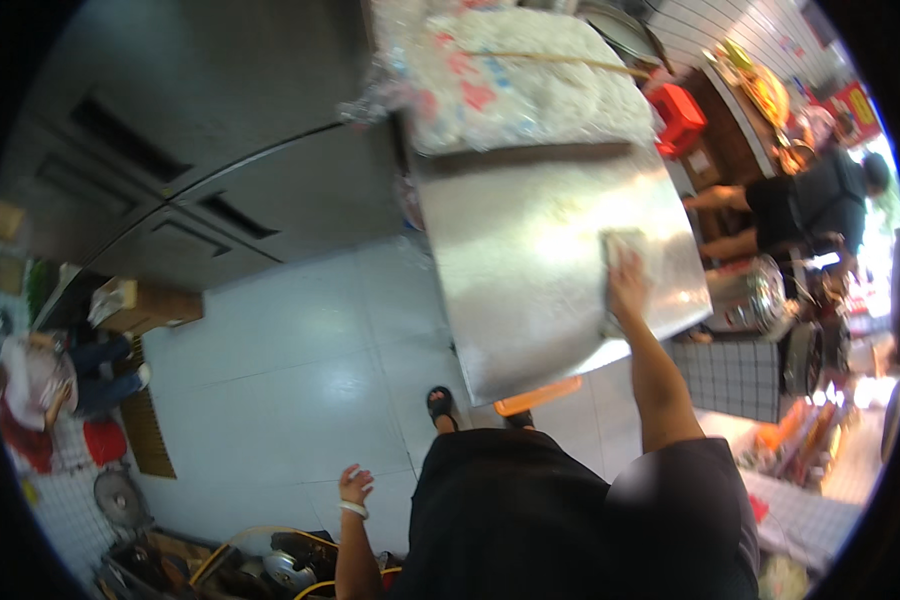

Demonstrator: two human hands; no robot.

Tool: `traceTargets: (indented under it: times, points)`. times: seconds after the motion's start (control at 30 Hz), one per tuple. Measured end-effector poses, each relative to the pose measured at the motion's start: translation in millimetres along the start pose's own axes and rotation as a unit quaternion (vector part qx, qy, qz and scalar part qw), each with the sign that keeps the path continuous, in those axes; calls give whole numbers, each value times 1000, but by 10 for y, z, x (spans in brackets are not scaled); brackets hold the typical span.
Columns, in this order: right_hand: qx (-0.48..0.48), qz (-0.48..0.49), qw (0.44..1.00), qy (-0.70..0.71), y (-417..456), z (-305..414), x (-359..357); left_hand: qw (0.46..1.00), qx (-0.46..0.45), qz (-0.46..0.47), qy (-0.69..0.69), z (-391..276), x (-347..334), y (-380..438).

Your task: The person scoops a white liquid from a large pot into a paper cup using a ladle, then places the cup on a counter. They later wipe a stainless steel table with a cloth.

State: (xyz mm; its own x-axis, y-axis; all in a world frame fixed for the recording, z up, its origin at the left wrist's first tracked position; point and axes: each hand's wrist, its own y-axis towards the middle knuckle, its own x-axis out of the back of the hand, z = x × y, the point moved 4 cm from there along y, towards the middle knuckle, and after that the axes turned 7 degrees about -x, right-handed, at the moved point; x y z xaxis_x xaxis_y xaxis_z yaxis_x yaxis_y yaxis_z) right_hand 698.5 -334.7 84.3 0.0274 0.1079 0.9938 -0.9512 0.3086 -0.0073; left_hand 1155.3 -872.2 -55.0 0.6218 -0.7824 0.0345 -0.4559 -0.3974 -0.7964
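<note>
My right hand (628,283) lies on a stainless steel tabletop (510,285), pressing on a pale cloth (621,241). Motion blur softens the hand and the cloth, and part of the cloth is hidden under the fingers. My left hand (356,484) hangs over the tiled floor, away from the table, with its fingers apart and nothing in it. A white bracelet (354,509) circles that wrist. At the table's far end sits a large clear plastic bag (532,82) of whitish contents, with a thin stick (555,60) lying across it.
A steel refrigerator cabinet (217,165) stands at the left. Beyond the table's right side are a red plastic container (676,120), a metal pot (746,296) and a person in dark clothes (810,199). Another person (45,375) is at far left, near a cardboard box (150,306).
</note>
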Motion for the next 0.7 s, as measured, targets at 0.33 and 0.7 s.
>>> traceTargets:
  times: [0.33,0.7]
  points:
    - [97,-5,992,76,-530,138,-11,966,153,-184,-97,1535,-346,-1179]
    - [277,-13,956,92,-209,-796,172,997,-66,-34,-19,419,-1287,-954]
